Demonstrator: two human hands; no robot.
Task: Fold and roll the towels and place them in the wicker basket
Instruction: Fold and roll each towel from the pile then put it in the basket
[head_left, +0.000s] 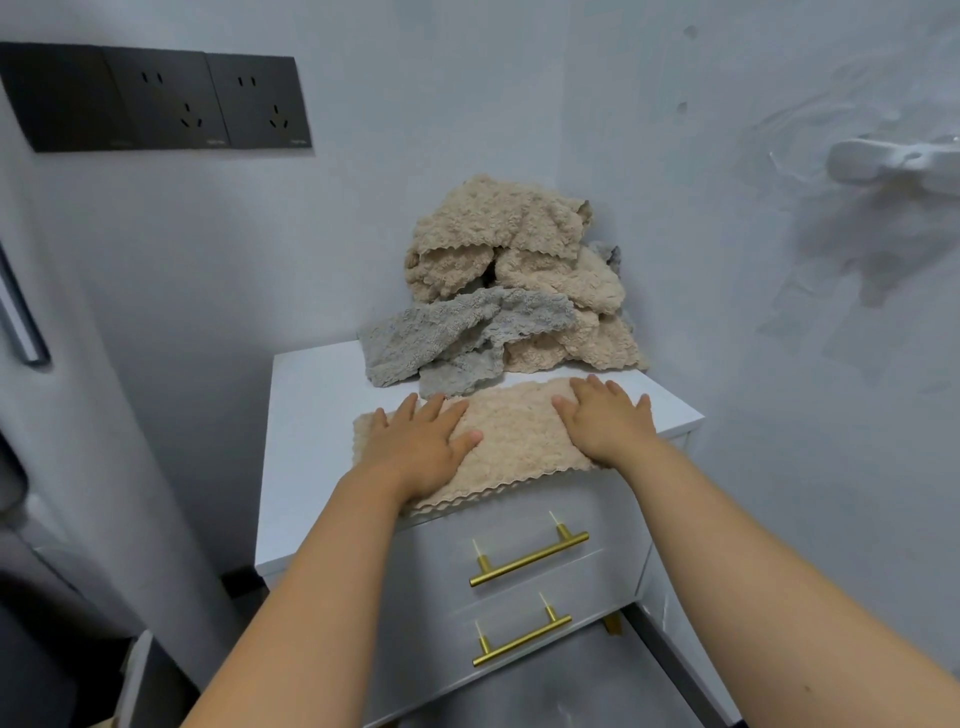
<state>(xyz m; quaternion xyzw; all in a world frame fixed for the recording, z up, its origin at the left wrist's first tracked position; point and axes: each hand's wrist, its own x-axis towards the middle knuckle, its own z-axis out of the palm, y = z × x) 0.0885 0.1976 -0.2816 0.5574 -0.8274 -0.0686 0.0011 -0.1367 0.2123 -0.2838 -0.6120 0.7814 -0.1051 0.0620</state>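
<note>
White desk (311, 415) in a pale corner, two drawers with gold handles (529, 558) nearest. On its front edge lies a folded beige towel (519, 447), long axis left-right, near hem overhanging the top drawer. Left hand (421, 441) lies flat by the left end, right hand (608, 421) flat by the right end; fingers of both are straight and spread, pressing, gripping nothing. Towel sits directly under both palms, so neither hand is nearer. Rolling likely starts from one short end along that axis. Behind, touching the far hem, an unfolded pile (509, 275) with a grey towel (467, 327). Black sockets (156, 98) on the wall. Basket not in view.
</note>
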